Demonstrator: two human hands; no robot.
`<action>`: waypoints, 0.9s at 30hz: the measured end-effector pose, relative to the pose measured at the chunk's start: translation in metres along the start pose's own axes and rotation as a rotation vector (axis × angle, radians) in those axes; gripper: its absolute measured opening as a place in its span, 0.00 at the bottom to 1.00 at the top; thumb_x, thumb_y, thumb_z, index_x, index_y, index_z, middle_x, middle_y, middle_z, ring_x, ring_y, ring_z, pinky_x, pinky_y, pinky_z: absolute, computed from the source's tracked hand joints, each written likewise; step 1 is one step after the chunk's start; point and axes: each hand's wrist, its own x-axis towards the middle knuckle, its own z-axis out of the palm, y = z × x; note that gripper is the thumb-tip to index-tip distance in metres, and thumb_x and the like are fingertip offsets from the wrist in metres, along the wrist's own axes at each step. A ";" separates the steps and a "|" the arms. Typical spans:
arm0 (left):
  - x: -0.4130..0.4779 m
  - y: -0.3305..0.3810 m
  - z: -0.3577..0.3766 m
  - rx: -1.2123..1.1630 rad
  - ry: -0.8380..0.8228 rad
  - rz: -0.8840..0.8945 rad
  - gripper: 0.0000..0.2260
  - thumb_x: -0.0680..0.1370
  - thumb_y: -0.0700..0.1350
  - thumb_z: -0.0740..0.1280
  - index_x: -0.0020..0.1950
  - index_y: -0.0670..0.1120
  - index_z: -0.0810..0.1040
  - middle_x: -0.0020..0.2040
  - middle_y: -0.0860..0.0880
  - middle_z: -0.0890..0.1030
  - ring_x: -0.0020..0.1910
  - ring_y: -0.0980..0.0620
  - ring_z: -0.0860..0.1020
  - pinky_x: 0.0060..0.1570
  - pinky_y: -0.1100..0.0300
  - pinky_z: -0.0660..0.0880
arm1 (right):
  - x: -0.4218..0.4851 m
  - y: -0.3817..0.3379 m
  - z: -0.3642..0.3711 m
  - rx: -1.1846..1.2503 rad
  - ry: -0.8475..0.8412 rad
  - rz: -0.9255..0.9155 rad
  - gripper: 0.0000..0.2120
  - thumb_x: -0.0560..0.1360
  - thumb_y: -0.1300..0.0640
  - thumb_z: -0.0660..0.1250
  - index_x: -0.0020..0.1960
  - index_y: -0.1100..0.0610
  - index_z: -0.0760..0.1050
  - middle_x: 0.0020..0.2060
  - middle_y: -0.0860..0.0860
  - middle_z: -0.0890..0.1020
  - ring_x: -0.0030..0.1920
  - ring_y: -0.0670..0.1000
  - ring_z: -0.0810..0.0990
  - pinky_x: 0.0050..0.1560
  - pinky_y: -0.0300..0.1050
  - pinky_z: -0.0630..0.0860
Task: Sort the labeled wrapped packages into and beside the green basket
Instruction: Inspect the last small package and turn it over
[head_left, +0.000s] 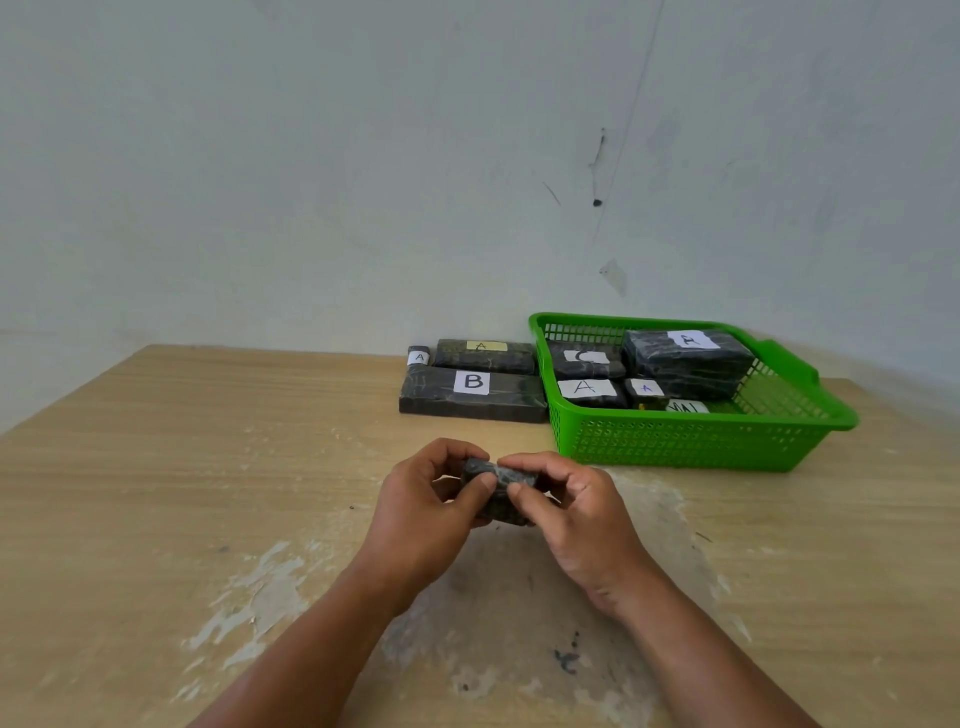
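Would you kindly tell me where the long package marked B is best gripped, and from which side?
Probably grip the B package at its left end, from the left and above: it lies flat, its right end sits close beside the green basket, and other packages crowd its far edge.

Small dark wrapped package (500, 491), pinched between left hand (423, 512) and right hand (576, 512) over the surface (208, 467); green basket (691, 441) holds five labelled packages (688, 358); three other packages (472, 395), marked A, A, B, lie just left of it.

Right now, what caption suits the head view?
Left hand and right hand hold a small wrapped package before the green basket.
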 end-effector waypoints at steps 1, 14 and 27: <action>0.000 0.000 -0.001 -0.004 -0.010 -0.004 0.07 0.78 0.37 0.73 0.54 0.46 0.81 0.49 0.45 0.86 0.48 0.49 0.87 0.46 0.55 0.85 | 0.000 0.000 0.000 -0.006 0.000 -0.005 0.11 0.78 0.66 0.72 0.55 0.53 0.87 0.49 0.48 0.88 0.52 0.47 0.86 0.51 0.40 0.82; 0.004 -0.007 -0.004 -0.011 0.072 0.032 0.11 0.74 0.36 0.77 0.51 0.48 0.81 0.48 0.47 0.86 0.53 0.49 0.85 0.56 0.47 0.83 | 0.002 0.003 -0.002 0.015 0.042 0.015 0.09 0.78 0.61 0.74 0.57 0.51 0.85 0.51 0.47 0.88 0.56 0.49 0.85 0.58 0.49 0.84; 0.000 -0.005 0.000 0.129 0.075 0.068 0.09 0.74 0.40 0.78 0.52 0.50 0.85 0.45 0.53 0.87 0.49 0.58 0.85 0.51 0.59 0.83 | 0.000 0.000 0.001 0.169 0.030 0.052 0.09 0.78 0.65 0.73 0.57 0.59 0.83 0.47 0.57 0.89 0.52 0.55 0.89 0.60 0.50 0.84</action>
